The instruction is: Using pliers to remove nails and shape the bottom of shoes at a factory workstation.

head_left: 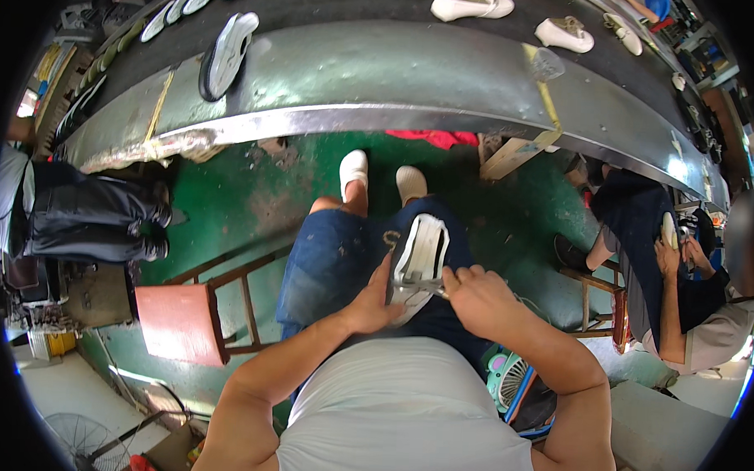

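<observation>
Above my lap, my left hand is wrapped around the side of a white shoe, which is held sole side up with its toe pointing away from me. Closed around a silver pincer-like tool is my right hand. The tool's metal end lies across the shoe near its middle. My fingers partly cover the tool, so its exact shape cannot be made out.
A metal-edged workbench spans the far side. On it lie a sole-up shoe and several white shoes. A red-topped stool stands left, a small green fan right. Co-workers sit either side; the right one holds a shoe.
</observation>
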`<move>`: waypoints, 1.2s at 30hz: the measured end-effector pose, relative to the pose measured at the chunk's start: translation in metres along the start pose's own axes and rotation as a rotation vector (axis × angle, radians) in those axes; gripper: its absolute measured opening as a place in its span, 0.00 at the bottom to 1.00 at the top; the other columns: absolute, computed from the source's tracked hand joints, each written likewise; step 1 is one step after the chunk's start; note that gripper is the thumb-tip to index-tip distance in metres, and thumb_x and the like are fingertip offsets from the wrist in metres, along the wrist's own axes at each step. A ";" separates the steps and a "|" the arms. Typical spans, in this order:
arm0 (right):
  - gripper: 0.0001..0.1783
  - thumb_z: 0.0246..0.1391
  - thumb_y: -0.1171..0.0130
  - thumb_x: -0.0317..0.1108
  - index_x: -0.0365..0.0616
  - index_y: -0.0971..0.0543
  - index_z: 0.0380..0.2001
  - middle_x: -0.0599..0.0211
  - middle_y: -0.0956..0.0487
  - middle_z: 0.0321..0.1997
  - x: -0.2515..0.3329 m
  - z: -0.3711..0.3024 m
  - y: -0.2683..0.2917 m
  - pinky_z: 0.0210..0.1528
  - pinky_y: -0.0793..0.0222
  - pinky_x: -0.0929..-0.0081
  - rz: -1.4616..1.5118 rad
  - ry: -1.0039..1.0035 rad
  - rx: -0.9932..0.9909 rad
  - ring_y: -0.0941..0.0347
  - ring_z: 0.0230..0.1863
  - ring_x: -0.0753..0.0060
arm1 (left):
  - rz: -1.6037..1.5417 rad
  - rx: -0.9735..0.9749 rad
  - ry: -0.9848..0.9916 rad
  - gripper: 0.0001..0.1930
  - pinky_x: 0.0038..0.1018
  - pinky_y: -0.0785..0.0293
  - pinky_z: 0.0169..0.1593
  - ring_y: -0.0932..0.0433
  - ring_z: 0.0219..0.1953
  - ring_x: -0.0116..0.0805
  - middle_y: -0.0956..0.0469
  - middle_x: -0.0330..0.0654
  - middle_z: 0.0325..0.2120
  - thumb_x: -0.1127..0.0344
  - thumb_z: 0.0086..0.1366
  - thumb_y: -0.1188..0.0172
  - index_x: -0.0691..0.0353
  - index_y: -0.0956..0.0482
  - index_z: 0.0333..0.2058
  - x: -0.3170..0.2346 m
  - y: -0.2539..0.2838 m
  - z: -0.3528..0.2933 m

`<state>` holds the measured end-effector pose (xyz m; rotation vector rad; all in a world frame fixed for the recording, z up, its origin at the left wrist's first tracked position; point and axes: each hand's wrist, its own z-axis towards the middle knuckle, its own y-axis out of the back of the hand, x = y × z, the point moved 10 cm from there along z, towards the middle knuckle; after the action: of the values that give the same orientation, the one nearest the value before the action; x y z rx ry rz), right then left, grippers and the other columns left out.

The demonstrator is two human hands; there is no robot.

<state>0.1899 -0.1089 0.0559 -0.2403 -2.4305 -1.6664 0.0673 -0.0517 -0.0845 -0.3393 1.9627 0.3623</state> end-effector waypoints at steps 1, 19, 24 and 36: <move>0.18 0.52 0.44 0.28 0.32 0.24 0.47 0.50 0.19 0.37 -0.004 0.002 -0.007 0.42 0.24 0.57 -0.048 -0.034 0.143 0.20 0.41 0.49 | -0.044 0.013 -0.058 0.54 0.30 0.54 0.72 0.49 0.72 0.40 0.47 0.54 0.70 0.77 0.56 0.37 0.66 0.66 0.73 -0.003 -0.002 0.000; 0.19 0.56 0.43 0.31 0.29 0.27 0.48 0.49 0.21 0.40 -0.014 0.003 -0.025 0.47 0.24 0.55 0.109 0.023 -0.403 0.22 0.41 0.44 | 0.214 -0.571 -0.099 0.26 0.38 0.37 0.67 0.34 0.65 0.59 0.31 0.65 0.60 0.58 0.77 0.63 0.72 0.35 0.63 -0.006 0.035 0.003; 0.12 0.58 0.42 0.35 0.40 0.27 0.40 0.51 0.21 0.40 -0.042 0.006 -0.060 0.41 0.25 0.52 0.318 -0.170 -0.185 0.22 0.40 0.45 | 0.485 -0.439 -0.284 0.27 0.39 0.36 0.67 0.37 0.66 0.60 0.45 0.63 0.68 0.63 0.73 0.55 0.66 0.41 0.68 -0.035 0.024 0.003; 0.20 0.65 0.46 0.46 0.36 0.24 0.40 0.45 0.20 0.32 -0.076 0.007 -0.032 0.40 0.27 0.53 0.732 -0.264 -0.097 0.22 0.36 0.39 | 0.716 -0.185 -0.245 0.29 0.45 0.28 0.60 0.30 0.58 0.68 0.52 0.66 0.69 0.60 0.72 0.51 0.46 0.43 0.71 -0.049 0.009 0.014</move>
<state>0.2552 -0.1162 0.0059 -1.2553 -2.0181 -1.4554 0.0947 -0.0346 -0.0441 0.3015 1.7562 0.9976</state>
